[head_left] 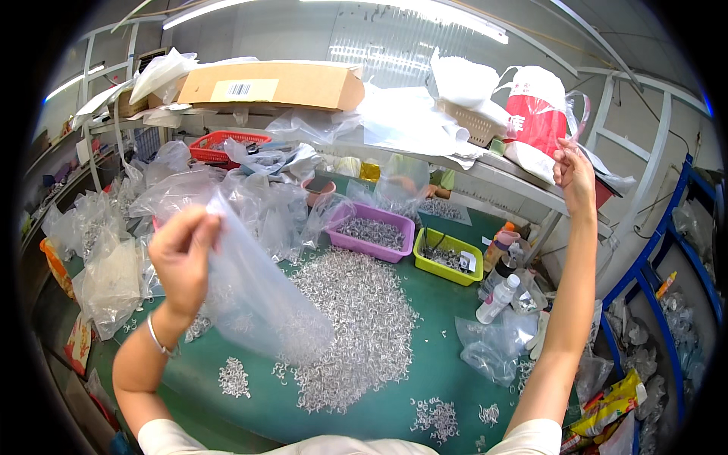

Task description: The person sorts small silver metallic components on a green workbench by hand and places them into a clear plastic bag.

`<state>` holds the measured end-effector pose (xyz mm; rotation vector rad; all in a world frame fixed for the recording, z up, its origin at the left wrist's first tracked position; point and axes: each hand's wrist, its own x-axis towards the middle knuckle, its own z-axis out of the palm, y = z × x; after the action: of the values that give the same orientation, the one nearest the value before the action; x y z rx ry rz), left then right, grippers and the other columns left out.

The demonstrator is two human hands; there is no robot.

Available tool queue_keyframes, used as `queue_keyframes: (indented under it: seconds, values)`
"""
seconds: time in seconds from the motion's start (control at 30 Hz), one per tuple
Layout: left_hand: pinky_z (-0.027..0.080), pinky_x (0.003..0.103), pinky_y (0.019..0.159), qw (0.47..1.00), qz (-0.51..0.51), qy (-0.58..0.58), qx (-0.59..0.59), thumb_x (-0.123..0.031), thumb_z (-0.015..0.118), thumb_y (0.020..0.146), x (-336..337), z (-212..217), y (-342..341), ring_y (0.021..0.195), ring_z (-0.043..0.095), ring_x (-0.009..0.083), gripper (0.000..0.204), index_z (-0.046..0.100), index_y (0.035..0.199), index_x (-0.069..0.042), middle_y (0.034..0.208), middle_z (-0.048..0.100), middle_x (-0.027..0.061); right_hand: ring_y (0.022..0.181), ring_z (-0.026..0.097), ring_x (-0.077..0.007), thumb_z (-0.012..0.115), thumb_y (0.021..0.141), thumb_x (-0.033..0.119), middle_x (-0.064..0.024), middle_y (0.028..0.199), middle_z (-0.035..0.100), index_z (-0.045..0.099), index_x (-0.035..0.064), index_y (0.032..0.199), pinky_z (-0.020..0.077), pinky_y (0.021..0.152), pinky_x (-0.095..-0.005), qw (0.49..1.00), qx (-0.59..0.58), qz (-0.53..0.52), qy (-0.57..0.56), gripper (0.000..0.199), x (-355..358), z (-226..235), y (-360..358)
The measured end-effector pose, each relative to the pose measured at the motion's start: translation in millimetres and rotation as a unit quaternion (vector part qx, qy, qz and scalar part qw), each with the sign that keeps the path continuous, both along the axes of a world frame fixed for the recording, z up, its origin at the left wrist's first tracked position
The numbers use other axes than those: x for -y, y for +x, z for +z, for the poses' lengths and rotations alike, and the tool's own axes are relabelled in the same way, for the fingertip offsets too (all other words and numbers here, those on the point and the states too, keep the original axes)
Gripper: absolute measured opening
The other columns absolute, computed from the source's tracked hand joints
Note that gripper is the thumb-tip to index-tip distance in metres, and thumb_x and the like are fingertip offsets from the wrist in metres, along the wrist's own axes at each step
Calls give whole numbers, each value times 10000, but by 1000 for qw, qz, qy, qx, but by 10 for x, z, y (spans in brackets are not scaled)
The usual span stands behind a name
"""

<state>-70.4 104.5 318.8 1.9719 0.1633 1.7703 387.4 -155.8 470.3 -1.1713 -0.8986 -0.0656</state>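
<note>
The left hand (182,258) pinches the top edge of a clear bag (254,296) at centre left, above the pile of metal clips (356,326) on the green worktop (440,303). The right hand (574,176), upper right, grips what appears to be a bag handle (580,114). Keep the clear bag's mouth over the pile.

That bag (258,296) pinched in your left hand (182,254) is thin clear plastic, soft and crinkly with a hazy sheen. The heap of small clips (356,326) under it looks like bright silvery metal, glinting all over. The table top (440,303) is a smooth matt green mat. Purple tray (371,231) and yellow-green tray (449,256) are both smooth hard plastic. The box (277,83) up on the shelf is plain matt brown cardboard.
</note>
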Motion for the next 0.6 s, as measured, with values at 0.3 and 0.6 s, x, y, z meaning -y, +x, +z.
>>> queue_keyframes:
  seconds: [0.3, 0.6]
  values:
    - [435, 176, 582, 940, -164, -293, 58, -90, 516, 946, -114, -684, -69, 657, 542, 50, 98, 555, 996, -15, 880, 632, 45, 445, 350, -51, 376, 971, 78, -7, 650, 466, 518, 17, 1156, 296, 405, -212, 958, 151, -153, 188, 241, -460, 58, -189]
    - [494, 240, 632, 870, -294, -371, 137, -187, 452, 976, -45, -876, -157, 893, 613, 185, 128, 463, 1048, -81, 1182, 587, 180, 520, 498, -109, 512, 894, 41, -58, 635, 558, 607, 6, 1101, 402, 492, -263, 884, 412, -222, 6, 230, -1123, -349, -845]
